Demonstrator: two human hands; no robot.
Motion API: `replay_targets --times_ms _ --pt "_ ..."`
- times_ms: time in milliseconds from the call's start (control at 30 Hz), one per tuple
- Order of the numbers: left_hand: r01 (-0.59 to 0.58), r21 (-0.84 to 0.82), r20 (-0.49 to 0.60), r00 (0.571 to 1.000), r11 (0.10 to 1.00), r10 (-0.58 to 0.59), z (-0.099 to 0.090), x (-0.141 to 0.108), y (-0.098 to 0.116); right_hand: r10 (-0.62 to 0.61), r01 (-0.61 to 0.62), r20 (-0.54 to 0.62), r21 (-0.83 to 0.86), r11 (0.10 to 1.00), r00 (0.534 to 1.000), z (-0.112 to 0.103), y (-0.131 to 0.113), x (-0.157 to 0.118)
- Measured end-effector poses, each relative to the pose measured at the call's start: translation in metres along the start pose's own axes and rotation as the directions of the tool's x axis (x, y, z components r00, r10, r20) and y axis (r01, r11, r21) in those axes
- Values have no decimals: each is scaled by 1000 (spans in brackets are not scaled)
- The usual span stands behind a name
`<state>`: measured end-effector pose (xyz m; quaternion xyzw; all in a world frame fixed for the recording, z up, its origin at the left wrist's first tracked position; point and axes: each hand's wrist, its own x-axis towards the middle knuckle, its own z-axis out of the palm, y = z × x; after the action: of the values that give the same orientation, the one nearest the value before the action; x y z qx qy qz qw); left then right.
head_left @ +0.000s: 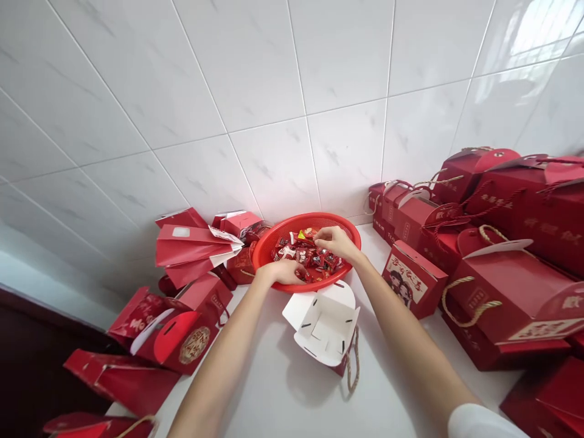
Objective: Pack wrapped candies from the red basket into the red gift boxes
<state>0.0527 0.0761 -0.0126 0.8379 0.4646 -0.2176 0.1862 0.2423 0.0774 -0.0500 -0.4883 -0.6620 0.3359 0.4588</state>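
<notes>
A red plastic basket [351, 229] stands against the wall with many small wrapped candies [305, 250] in it, mostly red. My left hand [283, 272] reaches over the basket's near rim, its fingers curled down among the candies. Whatever those fingers hold is hidden. Over the right side of the candies, my right hand [336, 241] has thumb and fingers drawn together in a pinch; what is in it is too small to name. Just in front of the basket sits a gift box [325, 325], flaps spread, white inside with nothing in it, a rope handle hanging at its right.
Closed red gift boxes [515, 292] with rope handles are stacked along the right. To the left, flattened red cartons [196, 246] lean over more red boxes [182, 340]. White tiled wall [274, 164] rises behind the white tabletop [274, 377].
</notes>
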Motion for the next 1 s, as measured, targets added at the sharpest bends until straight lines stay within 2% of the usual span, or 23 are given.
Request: replay_targets --times_ms 67,200,367,700,1000 --pt "18 32 -6 1000 999 -18 5 11 4 39 -39 15 -27 999 999 1 7 1" --pt "27 56 -38 999 998 -25 16 22 3 36 -32 37 -96 995 999 0 13 1" --pt "-55 22 -23 998 998 56 19 26 1 10 -3 48 -139 990 999 4 13 2" --pt "-122 -70 -34 992 990 120 18 22 4 20 -18 66 -28 999 998 4 10 4" --pt "-116 -93 -46 993 989 112 18 26 5 32 -33 47 29 999 998 6 7 2"
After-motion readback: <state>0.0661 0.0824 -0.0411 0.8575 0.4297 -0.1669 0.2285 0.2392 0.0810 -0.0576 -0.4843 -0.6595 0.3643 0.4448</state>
